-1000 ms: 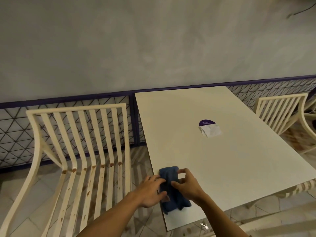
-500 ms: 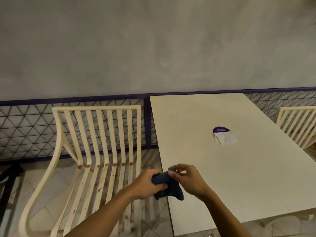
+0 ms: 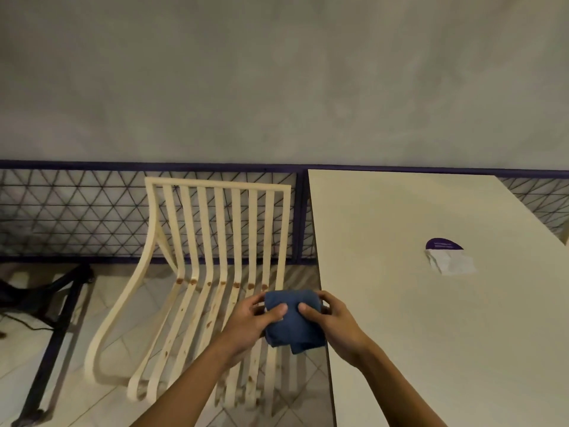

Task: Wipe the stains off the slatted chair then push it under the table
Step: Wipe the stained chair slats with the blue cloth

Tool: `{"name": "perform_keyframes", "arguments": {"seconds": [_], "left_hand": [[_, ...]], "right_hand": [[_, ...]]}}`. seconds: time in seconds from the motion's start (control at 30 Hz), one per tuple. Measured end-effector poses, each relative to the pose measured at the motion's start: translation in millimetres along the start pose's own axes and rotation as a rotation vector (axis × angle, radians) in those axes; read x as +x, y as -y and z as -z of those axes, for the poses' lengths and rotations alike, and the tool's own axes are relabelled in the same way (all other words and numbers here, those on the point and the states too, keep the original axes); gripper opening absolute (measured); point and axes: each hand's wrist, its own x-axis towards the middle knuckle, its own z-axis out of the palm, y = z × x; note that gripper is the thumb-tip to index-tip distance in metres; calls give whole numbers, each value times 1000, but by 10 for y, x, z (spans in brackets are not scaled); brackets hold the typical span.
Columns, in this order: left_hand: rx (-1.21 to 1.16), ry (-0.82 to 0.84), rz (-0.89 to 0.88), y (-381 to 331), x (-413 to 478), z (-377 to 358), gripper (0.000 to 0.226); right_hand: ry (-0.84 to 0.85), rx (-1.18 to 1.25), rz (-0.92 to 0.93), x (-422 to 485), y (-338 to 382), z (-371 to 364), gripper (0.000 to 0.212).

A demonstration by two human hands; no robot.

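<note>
Lifted off the worktop (image 3: 431,318): blue cloth (image 3: 292,322), soft, bunched; I pinch it with left hand (image 3: 246,326) and right hand (image 3: 335,326) over stained slatted chair (image 3: 215,272).

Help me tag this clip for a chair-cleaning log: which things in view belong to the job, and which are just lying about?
Belonging to the job:
slatted chair, brown-stained
blue cloth, gripped by left hand and right hand
table

Just lying about:
white paper and purple sticker, both on the table
dark metal frame on the floor
</note>
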Motion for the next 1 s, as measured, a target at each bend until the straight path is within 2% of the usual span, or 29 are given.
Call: {"name": "perform_keyframes", "arguments": {"seconds": [0.07,0.13,0.27,0.37,0.47,0.57,0.67,0.73,0.8,0.87,0.93,1.0], "left_hand": [[-14,-55,32,26,-5,36,26],[32,-156,11,73,1,70,20],[332,-358,-147,92,2,246,7],[483,-451,-219,52,-20,402,20],[599,-509,-263,-13,-57,523,32],[614,-444,-222,-66,-31,640,26],[629,-276,-160,-133,27,738,13],[595,-145,-138,-168,73,825,28],[520,-71,-111,-190,150,949,32],[457,-43,-83,-175,267,1138,40],[505,-32,-94,-166,394,1361,52],[509,-50,-93,-189,511,1558,48]], "right_hand": [[-27,-17,10,65,-14,-107,36],[-102,-149,26,151,-45,-237,36],[-260,-401,47,274,-94,-536,35],[-293,-394,72,313,-99,-750,32],[-234,-374,83,368,-111,-960,19],[-224,-346,80,470,-107,-1144,8],[-320,-304,43,604,-75,-1297,10],[-374,-294,27,707,-51,-1403,13],[-399,-225,-8,825,-33,-1536,17],[-409,-133,-60,972,-39,-1689,20],[-385,-79,-96,1116,-81,-1829,17],[-328,-69,-100,1235,-120,-1948,8]]}}
